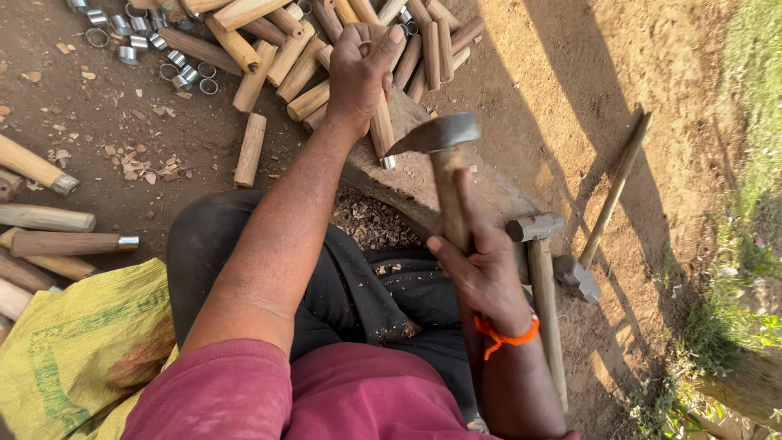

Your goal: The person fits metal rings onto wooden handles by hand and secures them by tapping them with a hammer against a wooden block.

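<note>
Head view. Left hand (358,73): fingers clamped on a peg (380,122), held upright on the block (423,183), a ring (388,162) at its lower end. Right hand (481,273): fingers clamped on a hammer (444,138), head raised just beside the ring.

Done, by judgement: ringed pegs (73,243) lay at the ground's left edge. Left: bare pegs (269,57) heaped at the top edge, loose rings (155,41) at the top-left corner. Spare hammers (542,269) sat right of the block.

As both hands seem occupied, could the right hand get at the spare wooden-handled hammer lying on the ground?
Probably yes: the spare wooden-handled hammer lies beside the right hand, unobstructed, though that grip holds another hammer.
</note>
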